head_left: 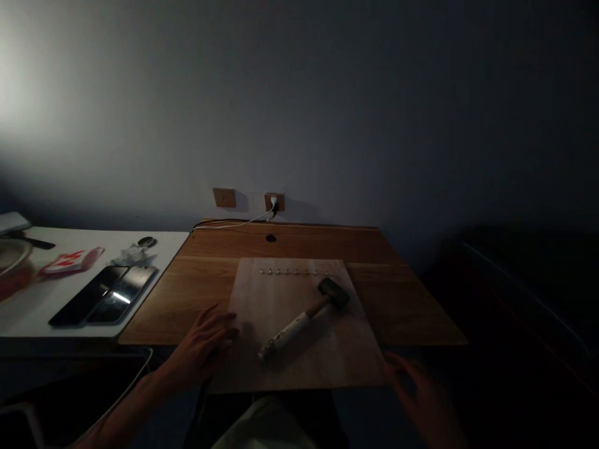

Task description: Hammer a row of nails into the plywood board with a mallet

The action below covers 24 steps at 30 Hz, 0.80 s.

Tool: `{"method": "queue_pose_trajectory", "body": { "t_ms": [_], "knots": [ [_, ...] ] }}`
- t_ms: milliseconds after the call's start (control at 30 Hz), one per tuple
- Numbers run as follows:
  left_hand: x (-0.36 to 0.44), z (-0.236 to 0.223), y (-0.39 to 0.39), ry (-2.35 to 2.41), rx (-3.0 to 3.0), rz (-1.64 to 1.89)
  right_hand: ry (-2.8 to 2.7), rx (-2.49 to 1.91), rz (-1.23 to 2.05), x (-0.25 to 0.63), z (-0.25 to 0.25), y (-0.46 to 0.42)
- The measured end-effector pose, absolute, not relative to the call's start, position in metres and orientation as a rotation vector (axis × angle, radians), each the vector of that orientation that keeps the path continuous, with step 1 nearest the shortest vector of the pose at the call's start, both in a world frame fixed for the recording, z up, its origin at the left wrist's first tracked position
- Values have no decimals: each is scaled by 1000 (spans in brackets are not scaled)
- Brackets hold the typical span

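Observation:
A pale wooden board (299, 368) lies on the wooden table, its near edge jutting out past the table's front. On it rests a mallet (283, 337) with a dark head and a whitish, worn handle, lying diagonally. Small metal nails or pins (296, 272) stand in a row near the board's far edge. My left hand (206, 340) is at the board's left edge, fingers stretched and apart. At the near right corner, my right hand (421, 399) has its fingertips by the edge; its fingers look apart, though dim and blurred. Neither hand holds the mallet.
The wooden table (402, 305) stands against a wall with a plugged socket (274, 201) and cables. To its left, a white table (28, 321) bears two dark phone-like devices (103, 296), a red-and-white packet (70, 260), a crumpled clear bag (135, 254) and a bowl (14, 255).

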<state>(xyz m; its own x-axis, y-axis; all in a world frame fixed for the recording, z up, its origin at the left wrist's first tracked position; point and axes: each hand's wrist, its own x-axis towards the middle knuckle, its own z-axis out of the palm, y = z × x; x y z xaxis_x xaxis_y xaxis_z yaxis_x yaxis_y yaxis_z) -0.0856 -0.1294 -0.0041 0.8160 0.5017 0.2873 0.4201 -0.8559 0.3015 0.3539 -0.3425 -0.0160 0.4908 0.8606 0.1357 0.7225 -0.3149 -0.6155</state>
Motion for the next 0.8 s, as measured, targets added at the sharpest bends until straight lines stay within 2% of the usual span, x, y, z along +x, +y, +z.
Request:
{"method": "queue_pose_trajectory", "body": {
  "t_ms": [167, 300, 500, 667, 800],
  "knots": [
    [-140, -7, -132, 882, 2737, 611, -1368, -2059, 378, 314, -15, -329],
    [-150, -7, -136, 1001, 2679, 692, -1407, -2073, 451, 310, -19, -322],
    [-126, -2, -117, 1100, 2617, 748, -1540, -2032, 469, 324, 2, -285],
    [-92, -1, -66, 1223, 2599, 833, -1633, -1923, 501, 320, 31, -212],
    [-63, 4, -24, 1219, 2667, 720, -1748, -1804, 380, 311, 35, -148]
  ]
}}
